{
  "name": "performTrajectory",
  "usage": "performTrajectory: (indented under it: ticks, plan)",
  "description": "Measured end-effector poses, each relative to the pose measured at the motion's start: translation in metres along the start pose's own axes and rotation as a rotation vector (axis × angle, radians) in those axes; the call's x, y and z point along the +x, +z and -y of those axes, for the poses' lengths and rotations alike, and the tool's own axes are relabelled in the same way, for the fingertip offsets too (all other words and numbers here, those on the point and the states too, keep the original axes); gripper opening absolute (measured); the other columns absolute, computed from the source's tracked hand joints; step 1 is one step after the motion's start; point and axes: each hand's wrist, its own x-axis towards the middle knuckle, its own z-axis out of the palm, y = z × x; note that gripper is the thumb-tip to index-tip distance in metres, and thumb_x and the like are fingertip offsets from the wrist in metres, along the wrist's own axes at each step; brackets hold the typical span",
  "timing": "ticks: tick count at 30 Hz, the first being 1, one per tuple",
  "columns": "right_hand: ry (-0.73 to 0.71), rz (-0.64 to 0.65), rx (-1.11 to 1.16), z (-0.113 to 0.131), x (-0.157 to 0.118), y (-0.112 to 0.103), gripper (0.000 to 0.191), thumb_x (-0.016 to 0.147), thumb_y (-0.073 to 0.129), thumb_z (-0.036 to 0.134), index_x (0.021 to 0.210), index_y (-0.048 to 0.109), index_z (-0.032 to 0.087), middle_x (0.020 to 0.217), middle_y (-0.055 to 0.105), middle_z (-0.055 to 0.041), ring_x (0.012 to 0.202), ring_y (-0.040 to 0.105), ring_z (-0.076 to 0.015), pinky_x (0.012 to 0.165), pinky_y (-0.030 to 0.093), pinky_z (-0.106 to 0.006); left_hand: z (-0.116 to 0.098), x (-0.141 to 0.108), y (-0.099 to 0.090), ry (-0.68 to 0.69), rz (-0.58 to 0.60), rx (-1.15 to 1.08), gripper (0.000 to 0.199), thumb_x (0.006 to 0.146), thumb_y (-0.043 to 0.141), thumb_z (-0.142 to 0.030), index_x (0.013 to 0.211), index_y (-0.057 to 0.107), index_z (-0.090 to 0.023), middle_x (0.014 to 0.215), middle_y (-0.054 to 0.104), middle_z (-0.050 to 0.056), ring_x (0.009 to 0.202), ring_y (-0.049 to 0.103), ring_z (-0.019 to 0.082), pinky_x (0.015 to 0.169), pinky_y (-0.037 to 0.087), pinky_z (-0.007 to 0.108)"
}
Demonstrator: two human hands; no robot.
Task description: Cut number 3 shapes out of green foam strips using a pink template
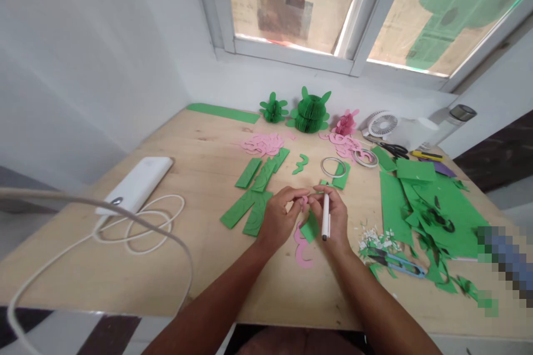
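From the head view, the left hand's grip pinches a pink piece at centre; the right hand's holds a white marker. Toward twelve, paper figures stand apparently finished; toward eleven, pink cutouts lie piled; toward ten, outlined green strips look uncut.

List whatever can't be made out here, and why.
All in the head view:
Pink piece: partly hidden by the left hand and right hand pinching it.
Green piece: right side hidden by the right hand.
Window covering: print too blurred to read.
Bluish shape: pixelated, cut off by the right edge.
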Motion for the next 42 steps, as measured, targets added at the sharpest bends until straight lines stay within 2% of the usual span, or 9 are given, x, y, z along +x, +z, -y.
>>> performTrajectory:
  ticks: [6,13,20,25,28,30,34,42]
  plan:
    - [-0.005,-0.023,-0.01,-0.0028,-0.0001,0.0009,0.041,0.068,0.08,0.043,0.096,0.058,0.022,0.065,0.065,0.0041,0.056,0.065,-0.0166,0.051,0.055,-0.029,-0.0015,0.0005,-0.0008,-0.005,0.013,0.001,0.023,0.086,0.054,-0.011,0.098,0.072,-0.02,0.087,0.071,0.003,0.082,0.065,0.014,0.075,0.053,0.026]
    - [0.0,-0.016,0.004,-0.0015,-0.0006,0.0011,0.042,0.066,0.082,0.042,0.095,0.059,0.022,0.066,0.065,0.0037,0.056,0.063,-0.0159,0.053,0.055,-0.029,-0.0013,0.0004,-0.0009,-0.004,0.017,-0.013,0.024,0.086,0.052,-0.011,0.097,0.072,-0.02,0.08,0.069,0.001,0.077,0.064,0.013,0.074,0.052,0.025]
    - [0.021,-0.013,0.021,-0.0029,-0.0008,0.0006,0.039,0.067,0.08,0.037,0.096,0.058,0.023,0.068,0.065,0.0046,0.057,0.065,-0.0153,0.052,0.056,-0.028,-0.0033,0.0005,-0.0011,-0.015,0.023,-0.027,0.023,0.086,0.052,-0.011,0.097,0.071,-0.02,0.082,0.069,0.001,0.072,0.063,0.012,0.072,0.052,0.025]
    - [0.012,-0.007,0.001,-0.0038,-0.0027,-0.0006,0.035,0.07,0.076,0.03,0.099,0.058,0.022,0.07,0.065,0.0043,0.056,0.062,-0.0129,0.048,0.054,-0.024,-0.0021,0.0004,-0.0004,-0.026,0.032,-0.02,0.023,0.085,0.052,-0.012,0.096,0.071,-0.019,0.087,0.07,0.002,0.08,0.066,0.013,0.074,0.053,0.024]
    - [0.014,-0.003,-0.012,-0.0026,-0.0042,0.0006,0.034,0.072,0.073,0.029,0.101,0.057,0.023,0.072,0.065,0.0047,0.047,0.058,-0.0109,0.041,0.05,-0.022,-0.0032,0.0004,0.0002,-0.042,0.025,0.0,0.029,0.084,0.051,-0.011,0.105,0.069,-0.02,0.091,0.071,0.002,0.083,0.066,0.013,0.075,0.053,0.024]
    - [-0.022,-0.03,-0.042,-0.0015,-0.0044,0.0018,0.032,0.073,0.071,0.027,0.1,0.056,0.023,0.07,0.064,0.0051,0.047,0.058,-0.0107,0.043,0.051,-0.022,-0.0045,-0.0001,0.0004,-0.056,0.02,0.017,0.033,0.083,0.053,-0.012,0.113,0.066,-0.02,0.093,0.071,0.002,0.084,0.066,0.014,0.077,0.053,0.025]
    - [-0.113,-0.085,-0.129,-0.0008,-0.0037,0.0029,0.026,0.074,0.068,0.026,0.097,0.057,0.022,0.066,0.064,0.0045,0.058,0.064,-0.0135,0.056,0.054,-0.025,-0.0051,-0.0014,0.0015,-0.07,0.054,0.048,0.043,0.078,0.061,-0.013,0.121,0.062,-0.021,0.095,0.071,0.002,0.085,0.067,0.015,0.082,0.054,0.027]
    - [-0.146,-0.053,-0.199,-0.0035,-0.005,0.0001,0.024,0.077,0.065,0.03,0.099,0.057,0.023,0.069,0.065,0.003,0.063,0.067,-0.0158,0.061,0.057,-0.028,0.0005,-0.0029,0.0058,-0.124,0.036,0.038,0.044,0.077,0.061,-0.013,0.119,0.062,-0.022,0.088,0.068,0.001,0.086,0.065,0.015,0.092,0.051,0.033]
